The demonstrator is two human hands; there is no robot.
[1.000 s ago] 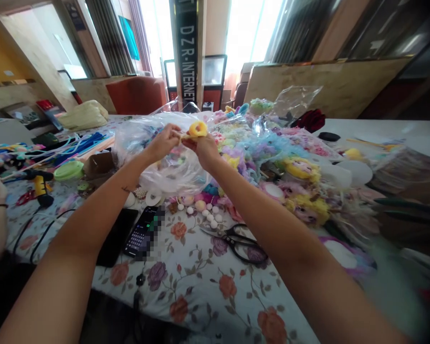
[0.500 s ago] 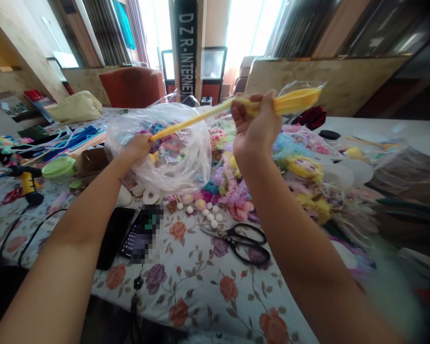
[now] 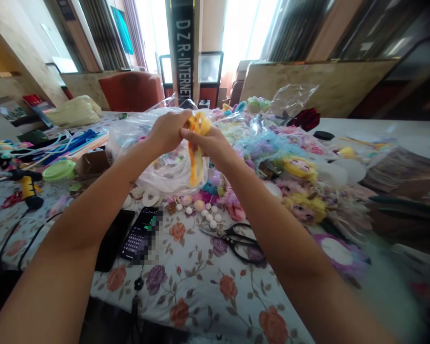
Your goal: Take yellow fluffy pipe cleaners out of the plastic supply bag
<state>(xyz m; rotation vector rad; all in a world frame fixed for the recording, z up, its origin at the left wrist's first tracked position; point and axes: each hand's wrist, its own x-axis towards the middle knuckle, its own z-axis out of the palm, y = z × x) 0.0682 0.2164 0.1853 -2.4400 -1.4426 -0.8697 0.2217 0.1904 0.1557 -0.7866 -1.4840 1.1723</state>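
Above the flower-printed tablecloth [image 3: 200, 291], the left hand [image 3: 168, 130] and right hand [image 3: 209, 142] now meet, both pinched on the fuzzy yellow pipe cleaner [image 3: 197, 153], which half a second ago stretched taut between them and now hangs folded. Behind it bulges a clear plastic bag [image 3: 165, 167]; black-handled scissors [image 3: 236, 239] and a dark smartphone [image 3: 141, 234] lie nearer, apart from both hands.

Both hands met above the table [image 3: 200, 296], the left hand [image 3: 168, 130] and right hand [image 3: 209, 143] pinching a yellow fuzzy strip [image 3: 197, 153] whose loose ends hung down between them. Behind it sat a clear plastic bag [image 3: 157, 167] of colourful bits. Black scissors [image 3: 236, 239] and a phone [image 3: 139, 234] lay on the flowered cloth nearer the person, with small white beads [image 3: 209, 217] between them.
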